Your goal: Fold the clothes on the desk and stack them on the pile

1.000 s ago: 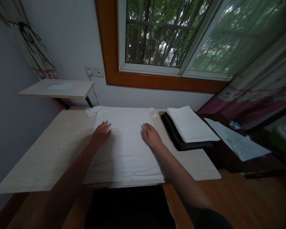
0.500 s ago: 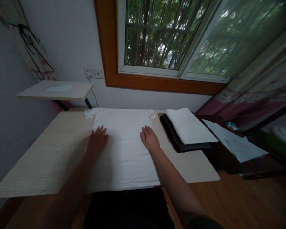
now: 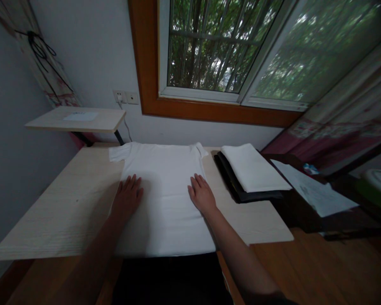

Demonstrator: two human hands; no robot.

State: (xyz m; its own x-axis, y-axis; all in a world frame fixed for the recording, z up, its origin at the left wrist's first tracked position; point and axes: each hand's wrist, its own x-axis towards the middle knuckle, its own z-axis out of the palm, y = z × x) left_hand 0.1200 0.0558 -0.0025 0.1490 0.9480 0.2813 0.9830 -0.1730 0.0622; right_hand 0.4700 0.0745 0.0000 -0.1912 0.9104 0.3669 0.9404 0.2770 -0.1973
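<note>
A white T-shirt [image 3: 165, 203] lies spread flat on the pale wooden table [image 3: 66, 203], its hem near the front edge. Its short sleeves stick out at the far end, the left one flatter than the bunched right one. My left hand [image 3: 128, 197] rests palm down on the shirt's left side, fingers stretched out. On the right side of the cloth, my right hand [image 3: 202, 194] lies flat too, fingers pointing away from me. Neither hand grips the fabric.
Folded white cloth [image 3: 254, 167] sits on folded black cloth [image 3: 225, 176] at the table's right. A raised wooden shelf [image 3: 53, 116] with a paper label stands at the back left. Further right, a paper sheet [image 3: 314, 190] lies on a dark surface. A window [image 3: 222, 46] is behind.
Both hands have slid slightly toward me over the shirt. The sleeves at its far end now show more, and the left one is flatter. The folded cloths have stayed put.
</note>
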